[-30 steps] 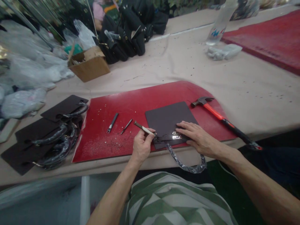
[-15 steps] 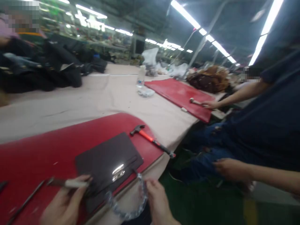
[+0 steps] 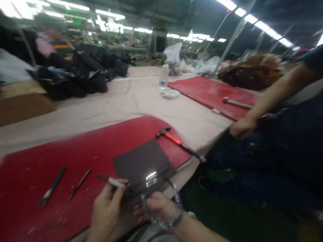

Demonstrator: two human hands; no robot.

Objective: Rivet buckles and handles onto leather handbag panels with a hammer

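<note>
Clamping white-handled tool [image 3: 116, 182]: left hand [image 3: 106, 209]. Right hand [image 3: 158, 205], grip indeterminable, at five o'clock of dark panel [image 3: 141, 161]; hammer [image 3: 181, 145], two o'clock.

L hand [image 3: 107, 203]: thumb & index closed in pinch grip, pointing fwd. R hand [image 3: 160, 205]: near L, apart; fingers curled inwd., hold unclear. R forearm [image 3: 198, 230]: bare, angled in from lower rt.

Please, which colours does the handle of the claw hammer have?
The hammer handle is orange-red, then mostly black toward its free end; the head view shows it.
</note>
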